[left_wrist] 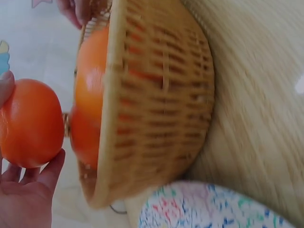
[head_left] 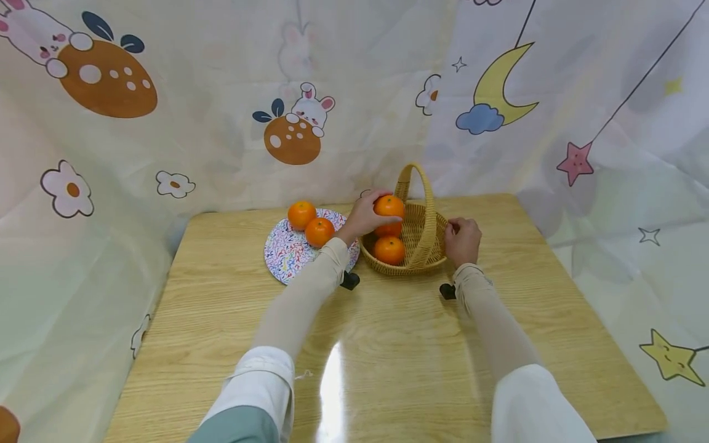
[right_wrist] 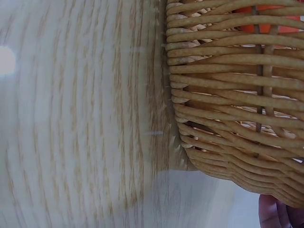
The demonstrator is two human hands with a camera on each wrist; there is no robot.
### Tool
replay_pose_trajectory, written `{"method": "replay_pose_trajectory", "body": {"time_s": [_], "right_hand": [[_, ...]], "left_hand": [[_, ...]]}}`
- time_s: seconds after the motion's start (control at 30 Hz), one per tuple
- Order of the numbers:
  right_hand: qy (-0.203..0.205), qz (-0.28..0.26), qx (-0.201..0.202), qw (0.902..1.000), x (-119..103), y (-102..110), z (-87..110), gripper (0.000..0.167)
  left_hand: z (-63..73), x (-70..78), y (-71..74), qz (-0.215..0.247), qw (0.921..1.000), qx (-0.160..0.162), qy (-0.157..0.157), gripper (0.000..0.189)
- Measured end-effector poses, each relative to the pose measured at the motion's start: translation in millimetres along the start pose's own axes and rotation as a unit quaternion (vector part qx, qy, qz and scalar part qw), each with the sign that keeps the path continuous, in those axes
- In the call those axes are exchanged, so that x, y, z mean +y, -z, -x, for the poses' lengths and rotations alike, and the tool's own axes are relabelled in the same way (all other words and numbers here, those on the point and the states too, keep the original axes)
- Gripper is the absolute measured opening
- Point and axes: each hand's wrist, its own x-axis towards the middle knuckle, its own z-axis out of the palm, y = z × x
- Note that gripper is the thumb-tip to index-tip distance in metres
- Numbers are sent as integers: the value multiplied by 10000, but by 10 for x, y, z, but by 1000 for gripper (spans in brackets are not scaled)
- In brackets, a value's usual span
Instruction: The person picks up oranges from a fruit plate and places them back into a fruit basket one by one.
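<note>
My left hand (head_left: 368, 215) grips an orange tangerine (head_left: 390, 206) above the left side of a wicker basket (head_left: 434, 237). In the left wrist view the fingers and thumb curl round this tangerine (left_wrist: 32, 124), beside the basket's rim. Two more tangerines lie inside the basket; the nearer one (head_left: 389, 250) shows fully, the other is partly covered by the held fruit. At the basket's right rim, my right hand (head_left: 464, 240) pinches the edge with thumb and fingers. Only its fingertips (right_wrist: 270, 213) show in the right wrist view, at the woven wall.
Left of the basket sits a round speckled plate (head_left: 281, 252) bearing two tangerines, one at the back (head_left: 301, 215) and one nearer the basket (head_left: 319, 232). The basket's tall handle (head_left: 429, 203) arches over its middle. A patterned cloth (head_left: 354, 147) hangs behind the wooden table (head_left: 399, 344).
</note>
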Motion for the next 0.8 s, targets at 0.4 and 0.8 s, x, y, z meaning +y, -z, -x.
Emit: {"method": "replay_pose_trajectory", "body": {"time_s": [0.4, 0.8], "right_hand": [[7, -61, 11, 10000, -15, 16, 2, 25], [-146, 49, -75, 9999, -27, 33, 6, 26]], "left_hand": [[-38, 162, -342, 142, 9989, -455, -22, 74], [-53, 212, -550, -244, 9958, -882, -34, 63]]}}
